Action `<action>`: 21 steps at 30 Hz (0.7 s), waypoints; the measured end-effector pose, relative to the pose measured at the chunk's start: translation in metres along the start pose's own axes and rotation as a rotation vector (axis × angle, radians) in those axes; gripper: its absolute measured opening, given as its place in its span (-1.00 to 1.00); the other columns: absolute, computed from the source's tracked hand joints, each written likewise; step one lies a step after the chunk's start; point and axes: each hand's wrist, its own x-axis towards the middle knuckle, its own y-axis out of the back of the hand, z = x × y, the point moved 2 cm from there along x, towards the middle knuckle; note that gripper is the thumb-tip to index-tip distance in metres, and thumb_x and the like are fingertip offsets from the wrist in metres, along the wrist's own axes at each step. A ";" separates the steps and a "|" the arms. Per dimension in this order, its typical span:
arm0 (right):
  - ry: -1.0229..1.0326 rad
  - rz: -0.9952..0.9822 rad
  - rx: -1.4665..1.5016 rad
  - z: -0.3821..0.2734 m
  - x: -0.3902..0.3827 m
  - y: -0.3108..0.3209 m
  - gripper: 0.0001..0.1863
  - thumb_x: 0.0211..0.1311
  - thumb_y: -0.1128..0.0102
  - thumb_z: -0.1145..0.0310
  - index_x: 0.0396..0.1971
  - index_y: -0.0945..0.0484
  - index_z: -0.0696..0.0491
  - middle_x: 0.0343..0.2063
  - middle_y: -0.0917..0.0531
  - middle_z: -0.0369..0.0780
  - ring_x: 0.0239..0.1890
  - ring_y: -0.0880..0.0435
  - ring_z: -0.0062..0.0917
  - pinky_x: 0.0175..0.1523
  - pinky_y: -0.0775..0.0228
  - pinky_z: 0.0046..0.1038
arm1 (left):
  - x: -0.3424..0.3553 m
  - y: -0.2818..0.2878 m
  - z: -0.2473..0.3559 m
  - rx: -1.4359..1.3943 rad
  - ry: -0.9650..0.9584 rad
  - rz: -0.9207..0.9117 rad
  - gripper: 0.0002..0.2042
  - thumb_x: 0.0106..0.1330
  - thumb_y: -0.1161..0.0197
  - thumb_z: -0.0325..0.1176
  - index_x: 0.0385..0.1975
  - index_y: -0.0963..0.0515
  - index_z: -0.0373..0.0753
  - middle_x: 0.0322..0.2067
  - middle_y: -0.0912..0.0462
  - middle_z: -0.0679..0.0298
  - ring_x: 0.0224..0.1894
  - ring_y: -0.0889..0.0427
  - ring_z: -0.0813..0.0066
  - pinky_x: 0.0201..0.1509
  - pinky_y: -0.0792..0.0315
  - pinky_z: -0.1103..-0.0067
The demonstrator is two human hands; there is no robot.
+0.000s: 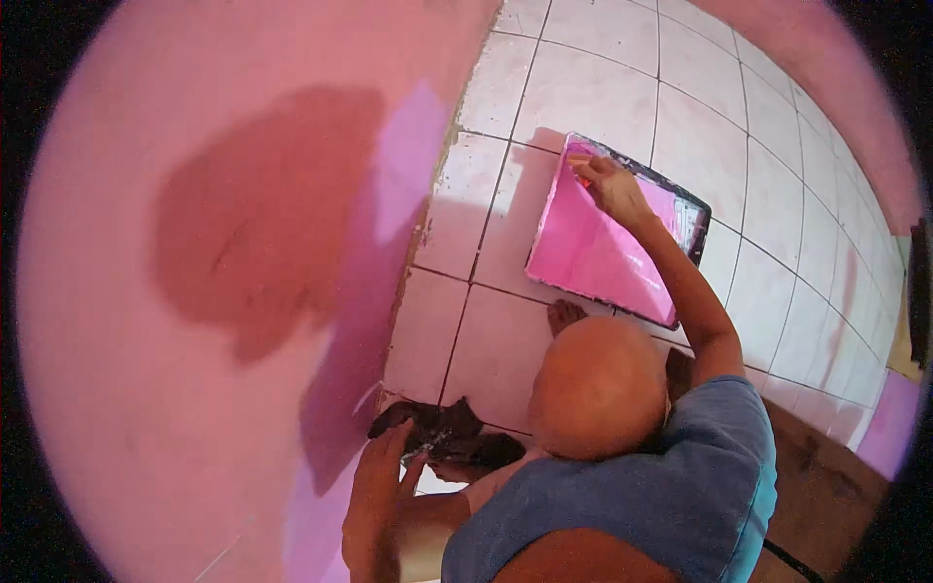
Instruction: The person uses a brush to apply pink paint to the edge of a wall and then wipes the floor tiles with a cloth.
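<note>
My right hand (607, 185) is closed on a small tan-and-red tool over the upper left part of a dark-rimmed tray (695, 238) coated with pink paint (573, 243); the tool's working end is hard to make out. My left hand (389, 466) is low beside the pink wall (233, 428), its fingers apart at a crumpled dark cloth (437, 428) lying along the wall's foot. Whether the fingertips rest on the cloth cannot be made out clearly.
My bent knee (598, 384) and a bare foot (566, 316) are just below the tray, on white floor tiles (486, 340). The wall runs along the left. A brown surface (816, 457) shows at the lower right.
</note>
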 end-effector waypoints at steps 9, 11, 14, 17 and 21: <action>-0.108 -0.208 0.196 -0.012 -0.016 0.015 -0.57 -0.03 -0.11 0.53 -0.05 -0.47 0.03 -0.37 -0.53 -0.14 -0.30 -0.56 -0.27 -0.23 -0.48 -0.31 | 0.144 -0.049 0.040 -0.384 -0.045 -0.260 -0.60 0.35 -0.06 -0.29 0.16 -0.31 -0.27 0.02 -0.47 -0.02 0.06 -0.48 0.07 0.13 -0.35 0.36; -0.152 -0.185 0.123 -0.003 -0.018 0.016 -0.59 -0.04 -0.14 0.53 -0.08 -0.48 0.03 -0.33 -0.56 -0.16 -0.27 -0.57 -0.26 -0.19 -0.47 -0.31 | 0.175 -0.099 0.042 -0.765 -0.007 -0.242 -0.60 0.38 -0.02 -0.29 0.17 -0.28 -0.28 0.05 -0.47 0.02 0.11 -0.47 0.21 0.17 -0.32 0.42; -0.169 -0.137 0.239 -0.001 -0.006 0.029 -0.64 0.00 -0.13 0.55 -0.11 -0.49 0.04 -0.27 -0.59 -0.17 -0.21 -0.58 -0.24 -0.17 -0.49 -0.29 | 0.212 -0.203 0.031 -1.164 0.179 -0.321 -0.57 0.39 -0.01 -0.29 0.22 -0.21 -0.24 0.14 -0.37 0.05 0.14 -0.43 0.24 0.22 -0.30 0.43; -0.278 -0.038 0.390 0.017 -0.010 0.030 -0.70 0.06 -0.12 0.55 -0.15 -0.50 0.06 -0.24 -0.61 -0.15 -0.20 -0.59 -0.21 -0.15 -0.49 -0.35 | 0.233 -0.262 0.046 -1.548 0.325 -0.318 -0.55 0.38 -0.03 -0.30 0.23 -0.16 -0.22 0.15 -0.34 0.06 0.15 -0.43 0.22 0.22 -0.31 0.39; -0.757 0.243 0.671 0.042 -0.027 0.032 -0.85 0.30 -0.07 0.45 -0.22 -0.48 0.21 -0.42 -0.58 -0.28 -0.41 -0.51 -0.63 -0.29 -0.36 -0.59 | 0.250 -0.284 0.066 -1.837 0.378 -0.305 -0.52 0.37 -0.05 -0.31 0.25 -0.09 -0.19 0.17 -0.30 0.08 0.15 -0.41 0.18 0.21 -0.33 0.34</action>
